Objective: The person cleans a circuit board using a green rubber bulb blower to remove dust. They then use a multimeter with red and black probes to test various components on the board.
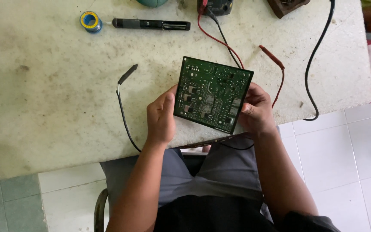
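Left hand (pixel 160 118) and right hand (pixel 256 109) each pinch an opposite edge of one green circuit board (pixel 212 94), held above the near table (pixel 44 107) edge. Judged light, rigid, fragile: grip edges only. Beyond: two probes, black (pixel 127 74) and red (pixel 272 57); one solder spool (pixel 90 20).

The circuit board (pixel 212 95) has a dark green lacquered face with a slight sheen, dotted with small dull silver solder pads. The desk (pixel 44 86) looks like pale stone or concrete, matt, rough and stained with brown marks. The red probe (pixel 272 57) and black probe (pixel 127 74) look like smooth plastic, their leads rubbery. The floor tiles (pixel 327 154) are glossy white ceramic. The grey trousers (pixel 220 172) are matt cloth.
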